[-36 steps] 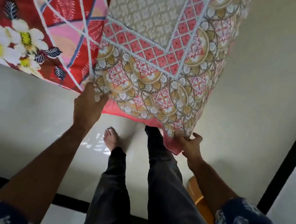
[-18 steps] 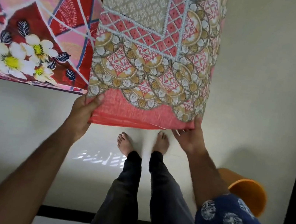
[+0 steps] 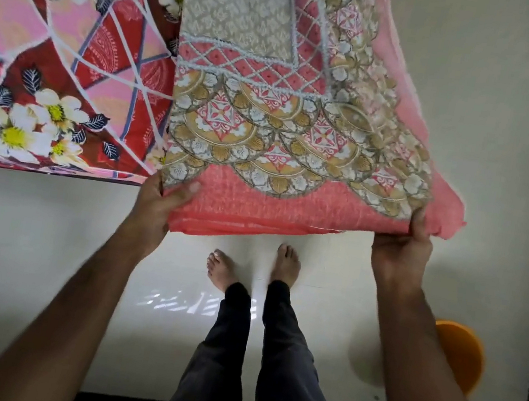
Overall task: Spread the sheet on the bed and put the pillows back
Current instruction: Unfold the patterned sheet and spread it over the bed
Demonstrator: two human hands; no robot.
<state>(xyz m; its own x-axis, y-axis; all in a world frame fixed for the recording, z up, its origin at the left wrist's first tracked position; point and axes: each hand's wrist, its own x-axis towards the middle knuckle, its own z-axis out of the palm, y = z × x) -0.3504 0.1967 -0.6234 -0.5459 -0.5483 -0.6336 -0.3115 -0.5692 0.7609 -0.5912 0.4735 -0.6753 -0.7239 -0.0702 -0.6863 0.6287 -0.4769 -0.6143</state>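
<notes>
1. Left hand (image 3: pixel 155 204): at 9 o'clock of the frame's centre, closed on the sheet's near-left corner, thumb on top of the cloth, fingers beneath.
2. Right hand (image 3: pixel 400 249): at 3 o'clock, closed on the near-right corner, fingers curled over the coral hem.
3. Sheet (image 3: pixel 285 127): coral border, gold-and-white scalloped print, grey centre panel. Near hem held taut between the hands; the rest runs toward 12 o'clock and out of frame. Right edge hangs free with a loose fold past the right hand.
4. Bed cover (image 3: pixel 63 64): pink and red with white flowers, at 10 o'clock; its near edge runs level, ending where the sheet overlaps it.
5. Floor (image 3: pixel 23 248): pale, bare from 7 to 9 o'clock and at 2 o'clock; dark strip along the right and bottom edges.
6. Feet (image 3: pixel 221 269): bare, just below the hem.
7. Orange tub (image 3: pixel 460 352): at 4 o'clock, behind the right forearm.
</notes>
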